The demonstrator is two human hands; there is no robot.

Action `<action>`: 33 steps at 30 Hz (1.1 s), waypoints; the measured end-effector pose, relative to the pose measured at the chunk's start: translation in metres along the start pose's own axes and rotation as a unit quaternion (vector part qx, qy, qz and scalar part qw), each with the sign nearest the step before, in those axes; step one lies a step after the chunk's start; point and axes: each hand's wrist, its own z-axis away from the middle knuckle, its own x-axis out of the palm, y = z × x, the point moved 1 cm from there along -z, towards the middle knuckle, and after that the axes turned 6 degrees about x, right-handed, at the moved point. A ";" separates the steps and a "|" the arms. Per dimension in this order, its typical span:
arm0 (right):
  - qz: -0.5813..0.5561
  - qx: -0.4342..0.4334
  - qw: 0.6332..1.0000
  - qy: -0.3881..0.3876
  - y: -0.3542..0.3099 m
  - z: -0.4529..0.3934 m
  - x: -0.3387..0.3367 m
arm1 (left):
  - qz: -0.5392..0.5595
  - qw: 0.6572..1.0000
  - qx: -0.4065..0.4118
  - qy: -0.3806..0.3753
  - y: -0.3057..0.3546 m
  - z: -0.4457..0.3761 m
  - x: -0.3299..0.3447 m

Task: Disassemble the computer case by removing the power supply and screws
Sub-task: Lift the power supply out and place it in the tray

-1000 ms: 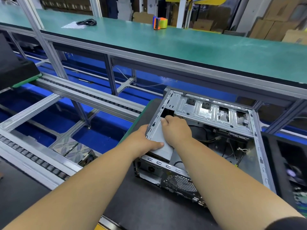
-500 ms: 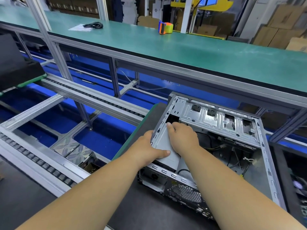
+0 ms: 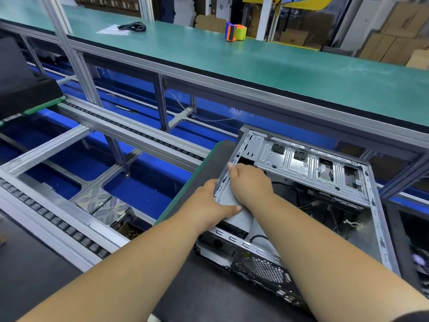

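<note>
An open grey metal computer case [image 3: 308, 168] lies on its side on a dark pallet [image 3: 204, 166]. The grey box of the power supply [image 3: 236, 217] sits in the case's near left corner, tilted. My left hand [image 3: 209, 205] grips the power supply from outside the case's left edge, thumb lying across its top face. Inside the case, my right hand [image 3: 250, 184] rests on top of the power supply with fingers curled over its far end. Black cables [image 3: 301, 205] trail inside the case. No screws can be made out.
A green-topped bench [image 3: 255, 66] runs across the back, with a tape dispenser [image 3: 235, 31] and a coiled black cable [image 3: 132, 27] on it. Roller conveyor rails [image 3: 130, 133] and blue floor lie to the left. A black unit [image 3: 25, 89] sits at far left.
Both hands stay on the power supply in the same grip. The camera has drifted, so the case appears lower and further right in view.
</note>
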 end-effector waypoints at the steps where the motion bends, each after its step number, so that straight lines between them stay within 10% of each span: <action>1: 0.008 -0.004 1.000 0.003 -0.001 -0.001 0.000 | -0.009 1.000 -0.002 0.002 0.000 0.000 0.000; 8: -0.015 -0.011 1.000 0.010 -0.003 -0.003 -0.002 | -0.030 1.000 0.003 0.004 0.002 0.000 -0.001; 14: -0.022 -0.021 0.999 0.020 0.005 0.005 -0.002 | -0.072 0.985 0.073 -0.140 0.003 0.009 -0.020; 22: -0.060 -0.052 0.997 0.012 0.013 0.002 -0.002 | -0.191 0.970 0.114 -0.098 0.014 0.001 -0.029; 33: -0.034 -0.078 0.996 0.014 0.017 -0.002 0.000 | -0.054 0.990 0.085 -0.094 -0.005 0.009 -0.017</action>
